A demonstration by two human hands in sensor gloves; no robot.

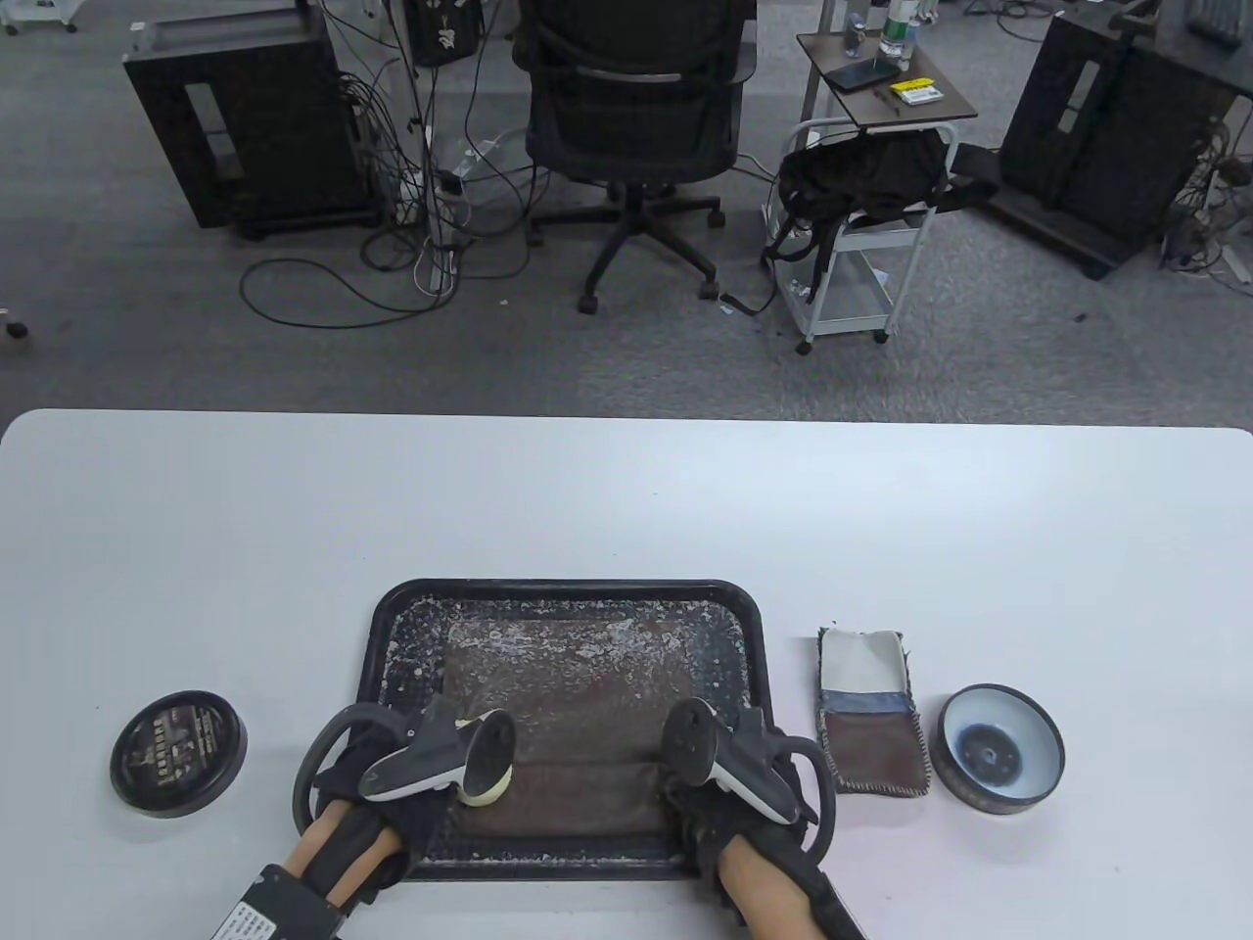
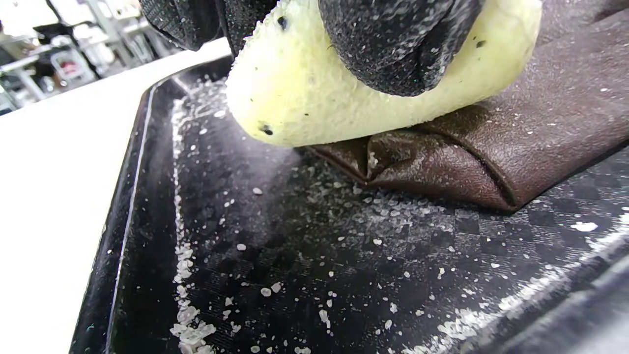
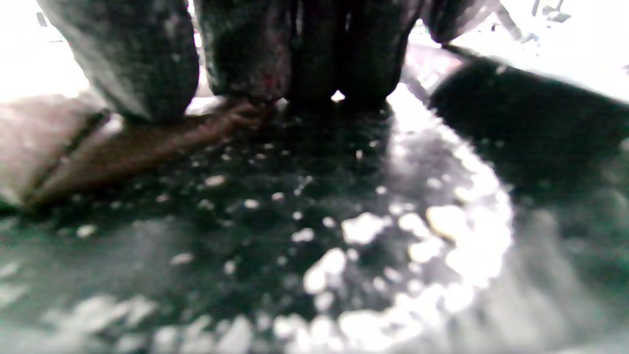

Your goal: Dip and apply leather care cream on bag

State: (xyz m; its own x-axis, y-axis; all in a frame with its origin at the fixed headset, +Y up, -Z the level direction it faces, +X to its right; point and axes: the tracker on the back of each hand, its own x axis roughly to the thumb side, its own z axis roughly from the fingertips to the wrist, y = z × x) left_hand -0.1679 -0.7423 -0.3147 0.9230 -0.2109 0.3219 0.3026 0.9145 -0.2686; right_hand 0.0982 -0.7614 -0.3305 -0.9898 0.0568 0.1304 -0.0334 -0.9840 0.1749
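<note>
White table (image 1: 626, 509): one tray (image 1: 392, 612), one bag (image 1: 578, 685), left hand (image 1: 411, 774) gripping one sponge (image 2: 304, 93), right hand (image 1: 729, 774) unclear

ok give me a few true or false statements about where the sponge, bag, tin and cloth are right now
1. The left hand presses a pale yellow sponge on the brown leather bag. True.
2. The bag lies in the black tray. True.
3. The round black tin lid sits right of the tray. False: left.
4. The folded cloth lies inside the tray. False: on the table, beside it.
5. The right hand holds the open tin. False: it rests on the bag.
</note>
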